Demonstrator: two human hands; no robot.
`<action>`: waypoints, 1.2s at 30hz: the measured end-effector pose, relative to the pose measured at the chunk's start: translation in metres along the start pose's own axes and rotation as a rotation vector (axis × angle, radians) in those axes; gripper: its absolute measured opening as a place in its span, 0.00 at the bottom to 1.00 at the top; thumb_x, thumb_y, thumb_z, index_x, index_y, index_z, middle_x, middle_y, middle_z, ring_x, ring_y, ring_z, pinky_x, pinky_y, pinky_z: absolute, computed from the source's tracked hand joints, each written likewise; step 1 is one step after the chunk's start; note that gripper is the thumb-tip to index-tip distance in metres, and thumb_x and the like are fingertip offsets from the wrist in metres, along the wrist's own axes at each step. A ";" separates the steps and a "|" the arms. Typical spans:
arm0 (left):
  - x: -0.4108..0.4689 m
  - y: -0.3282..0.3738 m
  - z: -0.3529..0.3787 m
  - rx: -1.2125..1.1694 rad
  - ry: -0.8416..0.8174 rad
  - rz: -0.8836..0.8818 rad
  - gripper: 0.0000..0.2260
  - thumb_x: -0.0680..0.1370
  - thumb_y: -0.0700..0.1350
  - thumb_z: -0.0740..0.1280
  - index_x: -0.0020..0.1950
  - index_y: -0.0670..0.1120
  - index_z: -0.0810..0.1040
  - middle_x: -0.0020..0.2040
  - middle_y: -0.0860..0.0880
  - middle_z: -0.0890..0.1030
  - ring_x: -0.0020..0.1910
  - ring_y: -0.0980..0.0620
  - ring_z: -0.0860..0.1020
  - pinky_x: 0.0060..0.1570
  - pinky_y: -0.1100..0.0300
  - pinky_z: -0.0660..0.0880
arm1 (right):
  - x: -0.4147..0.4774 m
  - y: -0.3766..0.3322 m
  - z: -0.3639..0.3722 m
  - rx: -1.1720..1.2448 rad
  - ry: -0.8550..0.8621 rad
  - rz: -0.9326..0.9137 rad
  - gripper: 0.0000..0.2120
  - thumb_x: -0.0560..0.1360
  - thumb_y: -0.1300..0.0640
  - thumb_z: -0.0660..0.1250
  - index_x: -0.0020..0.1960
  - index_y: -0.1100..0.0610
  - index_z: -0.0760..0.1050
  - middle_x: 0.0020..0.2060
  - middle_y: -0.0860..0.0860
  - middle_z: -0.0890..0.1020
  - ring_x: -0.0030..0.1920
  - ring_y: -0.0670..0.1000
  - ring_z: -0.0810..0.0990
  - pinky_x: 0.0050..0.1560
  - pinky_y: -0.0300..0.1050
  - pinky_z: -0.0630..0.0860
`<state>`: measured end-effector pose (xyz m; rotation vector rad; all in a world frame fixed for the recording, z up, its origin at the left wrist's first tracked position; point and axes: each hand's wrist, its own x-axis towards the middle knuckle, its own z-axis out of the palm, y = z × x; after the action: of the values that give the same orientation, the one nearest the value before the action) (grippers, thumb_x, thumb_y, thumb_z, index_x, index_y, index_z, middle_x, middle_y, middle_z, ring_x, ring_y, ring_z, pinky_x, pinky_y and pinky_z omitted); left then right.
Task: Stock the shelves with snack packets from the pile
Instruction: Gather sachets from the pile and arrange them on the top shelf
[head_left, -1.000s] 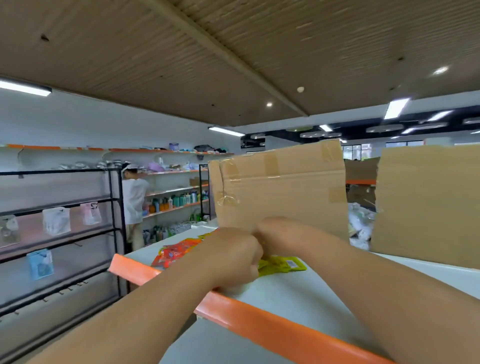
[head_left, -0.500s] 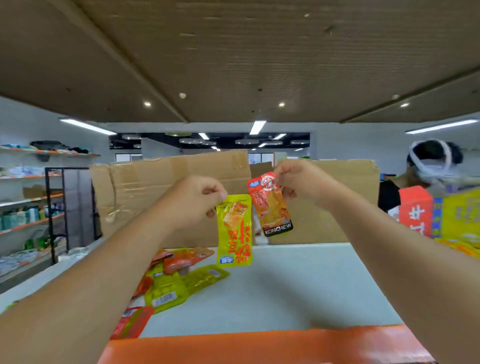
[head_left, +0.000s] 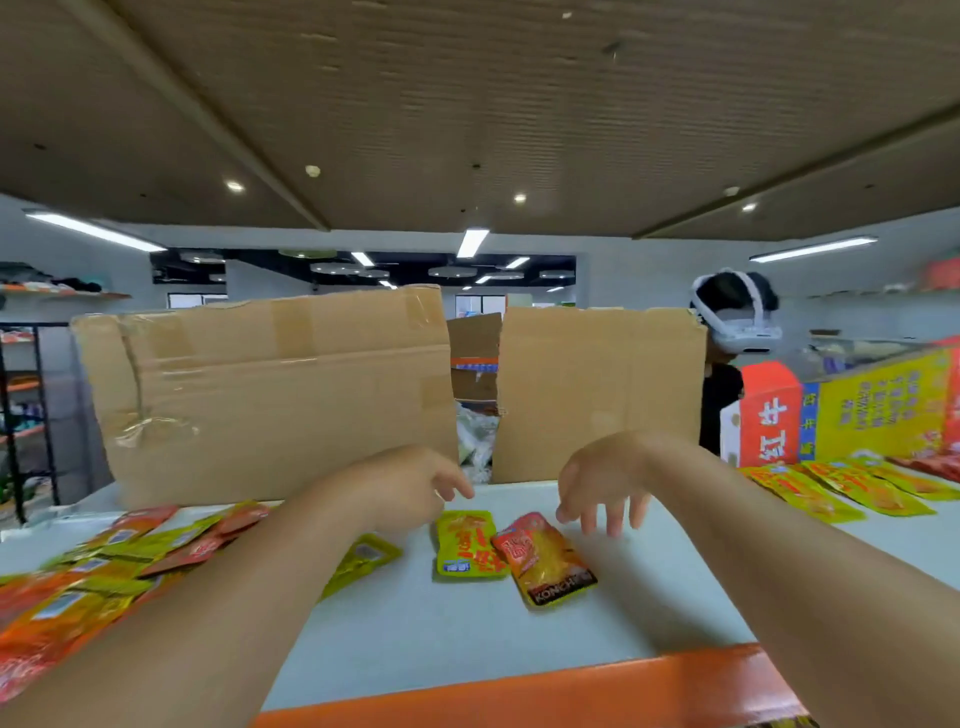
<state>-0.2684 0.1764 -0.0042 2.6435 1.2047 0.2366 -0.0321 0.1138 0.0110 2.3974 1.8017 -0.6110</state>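
Finding: both hands are empty. Your left hand (head_left: 405, 488) and right hand (head_left: 602, 483) hover over the white shelf (head_left: 649, 587), fingers (head_left: 615, 514) slack and spread, gripping nothing.

Position of goods: a yellow packet (head_left: 470, 543) and a red packet (head_left: 545, 564) lie flat on the shelf between your hands, touching along one edge. The yellow packet sits just beside the left fingertips, at their 5 o'clock, with its long axis running 12 to 6. The red packet sits at 7 o'clock from the right fingertips and is skewed, running 11 to 5.

Stock remaining: the pile (head_left: 104, 571) lies at 8 o'clock from your left hand, partly under that forearm and well apart from the right hand. A row of yellow packets (head_left: 831, 493) lies at 3 o'clock from the right hand.

Assessment: these two packets appear placed. The next pick most likely comes from the pile, and the left hand is nearer. The skewed red packet may need straightening, and the right hand is nearer for that.
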 end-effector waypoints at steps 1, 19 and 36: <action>-0.003 0.005 0.001 0.015 -0.052 0.000 0.28 0.76 0.34 0.58 0.63 0.64 0.80 0.66 0.56 0.78 0.46 0.57 0.80 0.44 0.65 0.76 | 0.001 -0.004 0.002 0.009 -0.036 -0.010 0.18 0.78 0.45 0.69 0.61 0.57 0.76 0.49 0.51 0.83 0.45 0.55 0.83 0.55 0.54 0.81; 0.059 0.028 0.026 0.469 -0.105 -0.331 0.27 0.73 0.73 0.65 0.38 0.48 0.73 0.38 0.50 0.76 0.38 0.49 0.75 0.42 0.54 0.73 | 0.028 -0.018 -0.005 -0.323 -0.092 -0.522 0.25 0.75 0.53 0.74 0.69 0.40 0.73 0.64 0.52 0.76 0.50 0.53 0.82 0.46 0.49 0.82; 0.052 0.018 0.032 0.260 -0.073 -0.245 0.28 0.72 0.67 0.69 0.71 0.65 0.71 0.52 0.59 0.72 0.52 0.53 0.73 0.51 0.58 0.73 | 0.024 0.011 0.004 -0.301 0.110 -0.474 0.19 0.75 0.34 0.66 0.62 0.40 0.73 0.46 0.49 0.82 0.39 0.49 0.82 0.46 0.44 0.77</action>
<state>-0.2140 0.1997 -0.0270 2.6486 1.6135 -0.0628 -0.0175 0.1313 -0.0029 1.8530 2.3352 -0.2128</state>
